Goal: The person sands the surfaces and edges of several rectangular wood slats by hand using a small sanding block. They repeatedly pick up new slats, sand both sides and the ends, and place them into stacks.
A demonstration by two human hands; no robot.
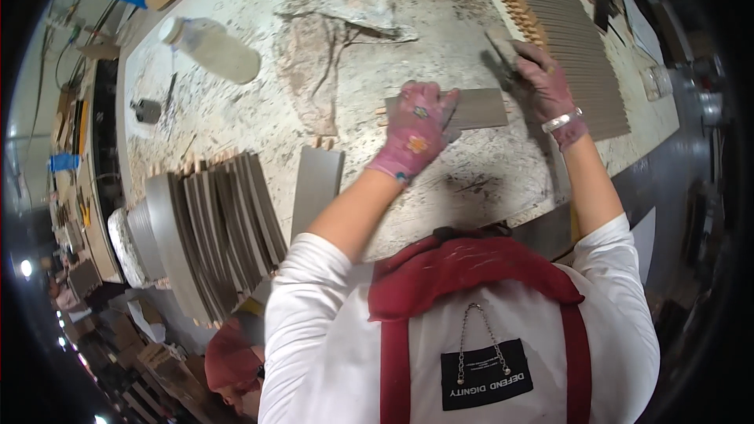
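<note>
My left hand [418, 124], in a pink flowered glove, presses down on a grey slat [483, 108] lying crosswise on the table, its fingers bent over it. Pale wooden pegs stick out of the slat's left end. My right hand [543, 82], in a stained pink glove, is closed round a thin flat tool [498, 51] that looks like a putty knife; motion blurs it. This hand is raised beyond the slat's right end, apart from it. Another grey slat [316, 184] with pegs lies nearer, left of my left forearm.
Rows of grey pegged slats stand at the near left [216, 228] and lie at the right [565, 51]. A cloudy plastic bottle [212, 49] lies at the far left; a crumpled stained sheet [314, 55] spreads beyond my hands. A person in a red head covering [232, 357] is at the lower left.
</note>
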